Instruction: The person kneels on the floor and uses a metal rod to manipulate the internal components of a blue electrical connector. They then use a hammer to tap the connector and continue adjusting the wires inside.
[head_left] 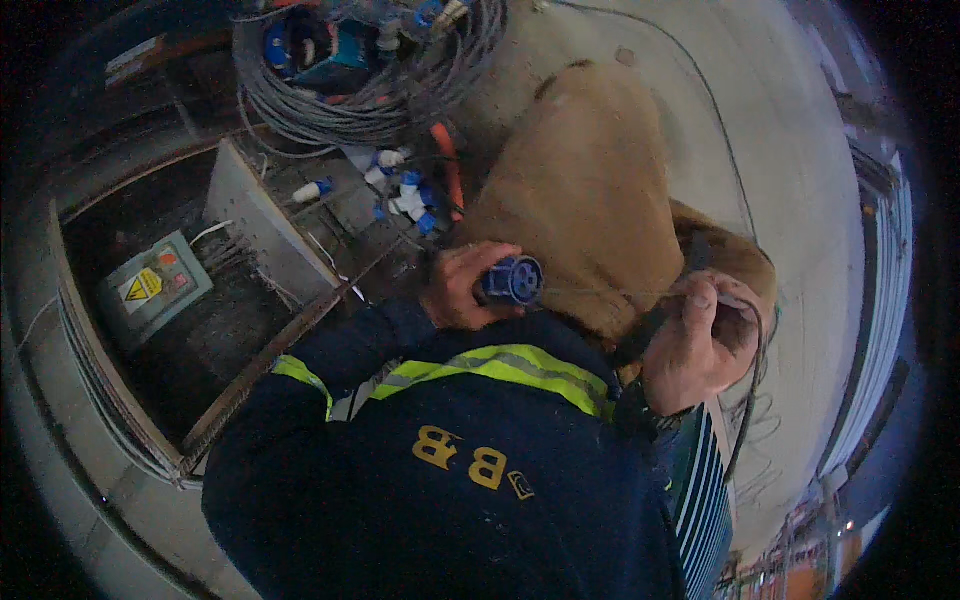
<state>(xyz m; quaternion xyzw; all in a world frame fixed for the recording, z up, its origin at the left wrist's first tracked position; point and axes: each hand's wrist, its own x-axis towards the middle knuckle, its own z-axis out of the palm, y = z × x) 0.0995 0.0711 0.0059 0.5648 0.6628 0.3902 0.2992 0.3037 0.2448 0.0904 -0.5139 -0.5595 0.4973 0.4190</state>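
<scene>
Hands apart, both over brown trouser legs (pixel 580 190). Left hand (pixel 462 287) wrapped round a blue connector (pixel 514 280), its round face pointing right, above the navy jacket (pixel 380 480). Right hand (pixel 697 345) has thumb and fingers pinched on a dark cable (pixel 747 415), which hangs beside the wrist. Left side: open crate (pixel 262 205) with grey electrical box (pixel 155 288) inside. Blue-and-white plugs (pixel 411 203) and orange tube (pixel 450 170) lie near grey cable coil (pixel 300 118).

2 curled grips (pixel 458 285) (pixel 692 352), well apart
</scene>
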